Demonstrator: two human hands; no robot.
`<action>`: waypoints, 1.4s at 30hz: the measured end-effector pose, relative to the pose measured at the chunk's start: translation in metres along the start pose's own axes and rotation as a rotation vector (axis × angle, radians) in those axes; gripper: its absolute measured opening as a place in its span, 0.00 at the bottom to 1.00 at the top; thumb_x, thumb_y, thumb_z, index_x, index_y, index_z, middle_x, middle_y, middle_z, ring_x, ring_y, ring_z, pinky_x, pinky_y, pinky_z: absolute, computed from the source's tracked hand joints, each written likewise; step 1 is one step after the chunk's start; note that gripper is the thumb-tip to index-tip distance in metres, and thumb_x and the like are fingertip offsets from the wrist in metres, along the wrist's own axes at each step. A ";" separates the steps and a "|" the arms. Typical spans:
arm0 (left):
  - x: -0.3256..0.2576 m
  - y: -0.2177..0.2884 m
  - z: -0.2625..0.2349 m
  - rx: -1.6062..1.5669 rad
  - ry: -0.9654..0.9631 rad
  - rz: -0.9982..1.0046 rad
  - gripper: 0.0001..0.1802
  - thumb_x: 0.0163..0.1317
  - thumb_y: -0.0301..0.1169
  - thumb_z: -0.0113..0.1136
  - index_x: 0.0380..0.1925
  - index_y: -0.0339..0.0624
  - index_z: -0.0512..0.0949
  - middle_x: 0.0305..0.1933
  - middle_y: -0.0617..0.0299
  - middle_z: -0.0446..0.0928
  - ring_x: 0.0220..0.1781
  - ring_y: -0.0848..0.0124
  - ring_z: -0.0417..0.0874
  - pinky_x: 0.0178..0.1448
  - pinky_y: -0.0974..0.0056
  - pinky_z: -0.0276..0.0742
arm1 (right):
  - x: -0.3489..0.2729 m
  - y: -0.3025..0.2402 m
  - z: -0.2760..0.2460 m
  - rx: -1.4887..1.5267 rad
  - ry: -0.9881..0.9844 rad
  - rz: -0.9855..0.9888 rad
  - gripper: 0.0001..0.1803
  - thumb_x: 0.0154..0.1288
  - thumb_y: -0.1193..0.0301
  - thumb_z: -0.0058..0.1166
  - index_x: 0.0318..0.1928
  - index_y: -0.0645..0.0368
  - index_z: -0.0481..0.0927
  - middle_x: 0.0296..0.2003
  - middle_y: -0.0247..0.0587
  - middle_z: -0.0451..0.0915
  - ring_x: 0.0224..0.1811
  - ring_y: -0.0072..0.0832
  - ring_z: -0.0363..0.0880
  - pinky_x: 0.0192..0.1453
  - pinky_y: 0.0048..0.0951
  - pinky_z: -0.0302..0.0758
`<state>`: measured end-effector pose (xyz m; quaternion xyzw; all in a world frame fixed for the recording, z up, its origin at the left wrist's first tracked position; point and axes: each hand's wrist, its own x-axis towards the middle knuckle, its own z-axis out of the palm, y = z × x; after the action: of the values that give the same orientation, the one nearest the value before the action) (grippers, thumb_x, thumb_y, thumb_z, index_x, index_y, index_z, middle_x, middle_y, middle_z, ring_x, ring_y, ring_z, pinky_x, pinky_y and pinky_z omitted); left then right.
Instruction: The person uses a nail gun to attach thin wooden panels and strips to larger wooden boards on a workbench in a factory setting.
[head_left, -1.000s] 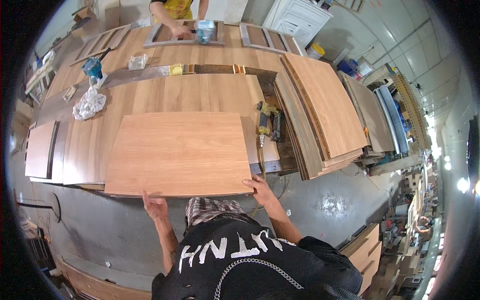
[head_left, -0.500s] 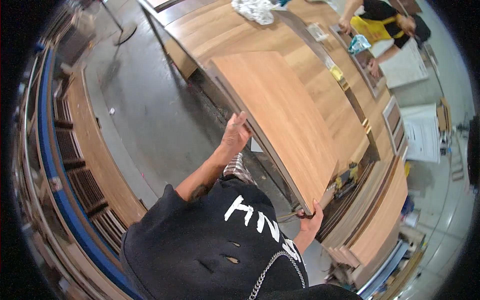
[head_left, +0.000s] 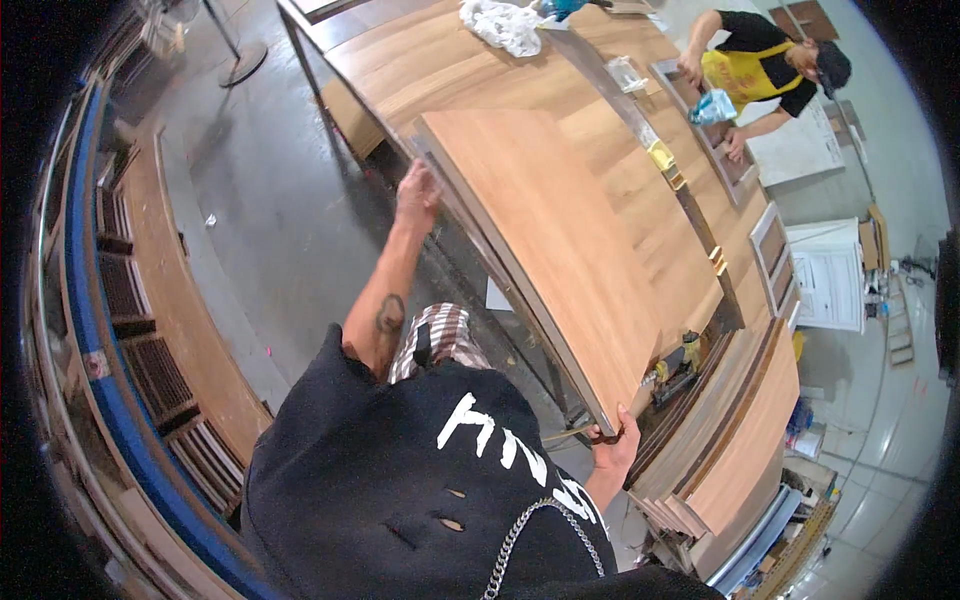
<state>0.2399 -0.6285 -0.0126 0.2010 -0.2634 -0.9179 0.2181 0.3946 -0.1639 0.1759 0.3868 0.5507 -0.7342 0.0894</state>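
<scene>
A wide wood-grain panel [head_left: 545, 230] lies slantwise over the workbench, its dark long edge toward me. At its lower right corner my right hand [head_left: 615, 447] is closed, thumb on top and fingers under the edge. My left hand [head_left: 417, 198] is at the far left end of the long edge; its fingers are smeared by motion, so their grip does not show clearly. Just past the right corner, a yellow-and-black power drill [head_left: 685, 355] lies beside a stack of boards [head_left: 735, 430].
The wood-topped workbench [head_left: 400, 65] bears a crumpled white plastic bag [head_left: 500, 28] and a dark strip with yellow tape [head_left: 690, 200]. Across it a co-worker [head_left: 760, 75] handles a framed panel [head_left: 735, 180]. At left stands a blue-edged rack [head_left: 75, 270] with slatted pieces.
My left hand has slid along the panel's edge, away from me, to its far left end. My right hand stays at the near corner. The view has shifted slightly.
</scene>
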 end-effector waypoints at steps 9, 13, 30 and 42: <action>0.079 0.066 0.030 0.559 -0.680 0.091 0.44 0.65 0.60 0.42 0.73 0.50 0.45 0.76 0.55 0.45 0.77 0.57 0.42 0.76 0.49 0.43 | 0.013 -0.030 -0.035 -0.047 0.025 0.084 0.10 0.56 0.66 0.56 0.37 0.54 0.76 0.31 0.36 0.78 0.27 0.32 0.74 0.24 0.35 0.68; 0.058 0.079 0.055 0.644 -0.980 0.261 0.43 0.59 0.61 0.46 0.61 0.34 0.70 0.74 0.54 0.54 0.77 0.61 0.44 0.76 0.56 0.40 | 0.024 -0.042 -0.056 -0.133 0.082 0.099 0.14 0.54 0.64 0.55 0.41 0.54 0.77 0.34 0.33 0.79 0.31 0.28 0.74 0.25 0.29 0.67; -0.101 0.088 0.057 1.380 -0.987 0.651 0.24 0.42 0.21 0.65 0.44 0.44 0.78 0.53 0.57 0.78 0.63 0.55 0.73 0.69 0.46 0.61 | 0.179 -0.143 -0.129 -0.419 -0.118 -0.017 0.21 0.54 0.64 0.59 0.47 0.63 0.77 0.37 0.36 0.81 0.39 0.26 0.79 0.41 0.30 0.76; -0.184 0.037 0.030 1.664 -1.400 0.755 0.27 0.47 0.16 0.53 0.52 0.33 0.70 0.64 0.49 0.68 0.67 0.49 0.67 0.70 0.41 0.58 | 0.297 -0.109 -0.089 -0.513 0.344 -0.517 0.24 0.66 0.54 0.51 0.49 0.62 0.79 0.44 0.49 0.81 0.48 0.38 0.78 0.53 0.35 0.72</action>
<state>0.3879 -0.5520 0.0787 -0.3627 -0.8947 -0.2466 0.0848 0.1722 0.0432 0.0500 0.3181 0.8022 -0.4956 -0.0981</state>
